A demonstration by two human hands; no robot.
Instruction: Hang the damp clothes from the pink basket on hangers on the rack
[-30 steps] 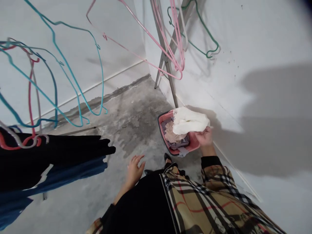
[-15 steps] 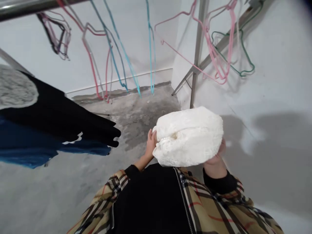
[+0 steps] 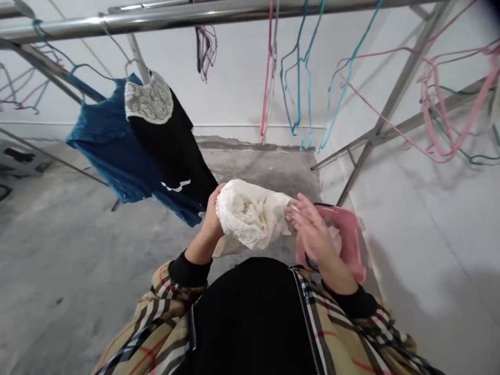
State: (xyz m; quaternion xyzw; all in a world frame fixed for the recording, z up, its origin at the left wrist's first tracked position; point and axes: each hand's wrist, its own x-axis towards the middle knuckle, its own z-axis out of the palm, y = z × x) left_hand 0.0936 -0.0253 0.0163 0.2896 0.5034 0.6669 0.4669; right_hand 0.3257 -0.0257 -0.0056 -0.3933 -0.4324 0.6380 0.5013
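Observation:
A white garment with a lacy edge [image 3: 252,213] is bunched up in front of my chest, its rounded opening facing up toward me. My left hand [image 3: 213,213] is closed round its left side. At its right end is my right hand [image 3: 310,224], fingers apart and slightly blurred; the fingertips overlap the cloth's edge, and I cannot tell whether they touch it. Below that hand stands a pink basket [image 3: 353,239] with some pale cloth inside, partly hidden by my forearm.
A metal rail [image 3: 164,21] crosses overhead. From it hang a blue top [image 3: 117,140], a black garment with a lace collar [image 3: 175,140], and several wire hangers, among them blue hangers [image 3: 299,88] and pink hangers [image 3: 441,114]. A slanted rack leg [image 3: 361,164] stands at the right.
The view has swung left, bringing the rail and pink basket into sight. The white garment has turned and bunched smaller. My right hand has come off its side, fingers now spread.

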